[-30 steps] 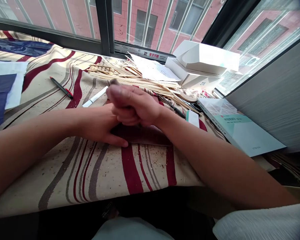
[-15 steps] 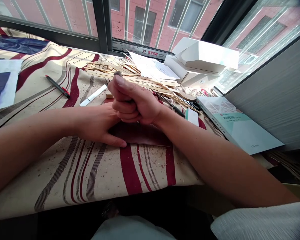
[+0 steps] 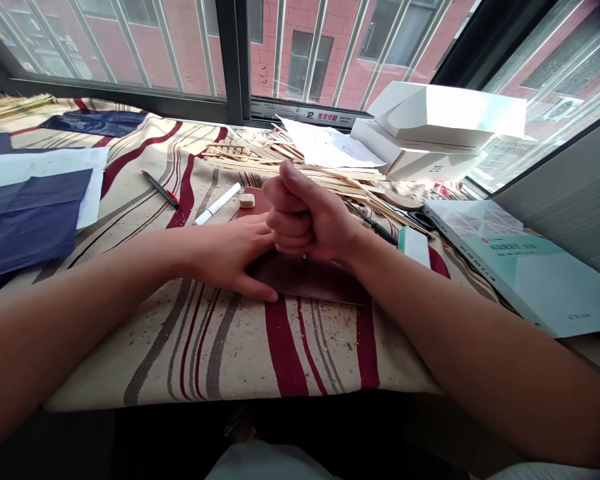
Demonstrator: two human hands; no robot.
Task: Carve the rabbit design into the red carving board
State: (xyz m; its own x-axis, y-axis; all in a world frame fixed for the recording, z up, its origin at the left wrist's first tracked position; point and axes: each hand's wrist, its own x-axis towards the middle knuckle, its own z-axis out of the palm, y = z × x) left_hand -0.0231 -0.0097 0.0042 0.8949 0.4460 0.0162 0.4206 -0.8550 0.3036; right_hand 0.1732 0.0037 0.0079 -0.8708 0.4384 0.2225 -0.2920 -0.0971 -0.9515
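Observation:
My left hand lies flat, thumb spread, pressing on a dark reddish-brown flat sheet on the cloth. Above that sheet, my right hand is closed in an upright fist, thumb on top. Whatever it grips is hidden by the fingers; a tiny shiny spot shows below the fist. Just beyond my left fingers, a small beige block rests at the sheet's far end. A white capped marker lies to its left.
Striped cloth with crumbs covers the table. Thin wooden strips, papers and a white box are at the window. A book and a white-green small box lie right; a black-red pen and dark blue sheets left.
The view has swung left, so everything sits farther right. My right thumb now covers the grey-brown tip that stuck out above the fist; the beige block shows more fully.

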